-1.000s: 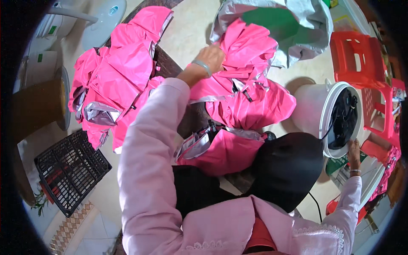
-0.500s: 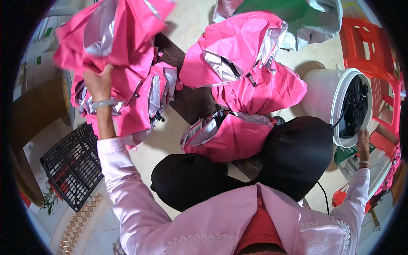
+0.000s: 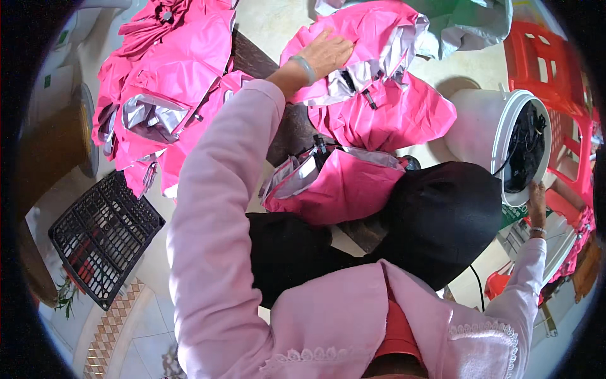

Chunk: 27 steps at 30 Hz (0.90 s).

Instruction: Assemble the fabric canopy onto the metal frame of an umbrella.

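Observation:
Pink umbrellas with silver linings and black fittings lie loosely folded in piles. My left hand (image 3: 325, 54) reaches forward and rests, fingers stretched out, on the upper umbrella (image 3: 366, 31) of the middle pile. Under that one lies another umbrella (image 3: 394, 117), and a nearer umbrella (image 3: 334, 186) sits by my knees. A larger heap of umbrellas (image 3: 183, 76) is at the left, partly behind my left forearm. Low at the right, my right hand (image 3: 536, 201) holds the rim of a white bucket (image 3: 473, 123), its fingers partly hidden. Black items (image 3: 527, 148) fill the bucket's mouth.
A black plastic crate (image 3: 107, 237) stands at the left beside a brown rounded piece of furniture (image 3: 53, 158). Red plastic chairs (image 3: 546, 63) are at the far right. A green and silver sheet (image 3: 470, 28) lies at the back. A dark board (image 3: 287, 136) runs beneath the piles.
My left hand has let go of an umbrella on the left heap and moved right onto the middle pile. That umbrella now lies on the heap. My right hand stays at the bucket.

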Each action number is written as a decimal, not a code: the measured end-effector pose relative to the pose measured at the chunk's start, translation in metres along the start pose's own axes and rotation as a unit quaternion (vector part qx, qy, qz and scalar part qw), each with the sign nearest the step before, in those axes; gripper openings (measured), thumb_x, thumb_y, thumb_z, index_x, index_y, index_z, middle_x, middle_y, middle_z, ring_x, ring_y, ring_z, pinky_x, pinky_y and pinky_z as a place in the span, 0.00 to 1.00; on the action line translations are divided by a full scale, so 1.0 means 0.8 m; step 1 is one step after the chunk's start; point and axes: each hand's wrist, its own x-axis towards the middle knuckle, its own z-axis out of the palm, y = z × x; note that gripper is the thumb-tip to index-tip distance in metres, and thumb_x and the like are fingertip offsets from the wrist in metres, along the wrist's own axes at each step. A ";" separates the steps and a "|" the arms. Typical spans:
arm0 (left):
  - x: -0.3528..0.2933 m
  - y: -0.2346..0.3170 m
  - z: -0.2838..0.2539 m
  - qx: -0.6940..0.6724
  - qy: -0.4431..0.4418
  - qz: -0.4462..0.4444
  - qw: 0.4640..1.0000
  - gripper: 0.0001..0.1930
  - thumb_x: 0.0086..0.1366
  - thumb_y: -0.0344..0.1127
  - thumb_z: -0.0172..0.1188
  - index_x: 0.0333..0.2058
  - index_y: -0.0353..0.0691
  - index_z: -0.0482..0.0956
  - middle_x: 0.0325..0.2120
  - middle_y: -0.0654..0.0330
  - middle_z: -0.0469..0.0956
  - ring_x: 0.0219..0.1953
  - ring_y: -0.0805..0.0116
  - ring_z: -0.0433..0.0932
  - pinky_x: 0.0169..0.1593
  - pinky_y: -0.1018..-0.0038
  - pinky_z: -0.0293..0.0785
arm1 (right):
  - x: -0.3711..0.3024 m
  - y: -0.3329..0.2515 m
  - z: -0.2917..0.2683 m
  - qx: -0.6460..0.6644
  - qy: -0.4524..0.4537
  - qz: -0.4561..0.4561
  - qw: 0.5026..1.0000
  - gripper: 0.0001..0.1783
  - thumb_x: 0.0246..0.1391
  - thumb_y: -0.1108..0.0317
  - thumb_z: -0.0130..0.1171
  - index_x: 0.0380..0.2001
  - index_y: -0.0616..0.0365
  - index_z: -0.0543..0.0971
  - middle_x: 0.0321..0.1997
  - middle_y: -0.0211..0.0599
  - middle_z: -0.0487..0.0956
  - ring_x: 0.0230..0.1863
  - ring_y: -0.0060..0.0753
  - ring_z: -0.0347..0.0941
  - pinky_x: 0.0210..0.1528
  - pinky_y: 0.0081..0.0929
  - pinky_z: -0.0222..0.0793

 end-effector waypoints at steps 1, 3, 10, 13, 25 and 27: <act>-0.003 0.000 0.003 -0.045 -0.001 -0.014 0.999 0.16 0.54 0.31 0.46 0.43 0.35 0.68 0.44 0.56 0.68 0.48 0.64 0.67 0.52 0.61 0.61 | 0.000 0.002 -0.001 -0.028 -0.015 0.001 0.999 0.13 0.51 0.66 0.48 0.40 0.59 0.68 0.30 0.30 0.72 0.29 0.25 0.69 0.29 0.23 0.67; -0.007 -0.003 0.003 -0.096 0.054 -0.026 0.994 0.09 0.54 0.29 0.47 0.33 0.32 0.69 0.29 0.55 0.73 0.32 0.62 0.74 0.40 0.69 0.71 | 0.012 0.002 -0.012 -0.086 -0.049 -0.001 0.995 0.13 0.51 0.67 0.48 0.39 0.60 0.69 0.31 0.30 0.72 0.30 0.26 0.69 0.31 0.24 0.67; -0.086 0.002 -0.074 -0.111 0.122 -0.065 0.984 0.08 0.49 0.32 0.50 0.28 0.36 0.69 0.24 0.56 0.70 0.28 0.62 0.72 0.32 0.70 0.70 | 0.011 0.026 0.000 0.023 -0.047 -0.038 0.998 0.11 0.52 0.70 0.44 0.38 0.63 0.69 0.30 0.31 0.71 0.30 0.22 0.67 0.30 0.20 0.64; -0.135 -0.033 -0.137 -0.081 0.125 -0.175 0.973 0.09 0.48 0.30 0.51 0.31 0.37 0.68 0.27 0.53 0.68 0.29 0.58 0.71 0.32 0.65 0.69 | 0.006 0.006 -0.016 -0.046 -0.036 -0.011 0.998 0.12 0.54 0.67 0.45 0.40 0.61 0.68 0.32 0.30 0.71 0.32 0.23 0.67 0.34 0.22 0.65; 0.036 0.108 -0.136 -0.252 0.017 0.082 0.964 0.15 0.51 0.31 0.48 0.40 0.39 0.67 0.39 0.56 0.68 0.47 0.57 0.66 0.56 0.64 0.55 | -0.011 0.006 -0.019 -0.004 -0.015 -0.121 0.993 0.20 0.56 0.60 0.43 0.45 0.66 0.65 0.39 0.37 0.69 0.40 0.25 0.63 0.43 0.22 0.59; 0.014 0.166 -0.033 -0.565 0.070 0.044 0.821 0.11 0.48 0.31 0.50 0.34 0.46 0.71 0.36 0.60 0.69 0.45 0.61 0.66 0.53 0.68 0.59 | 0.005 0.029 0.019 0.021 0.022 -0.100 0.995 0.21 0.56 0.59 0.43 0.47 0.65 0.63 0.34 0.30 0.67 0.35 0.23 0.61 0.41 0.20 0.58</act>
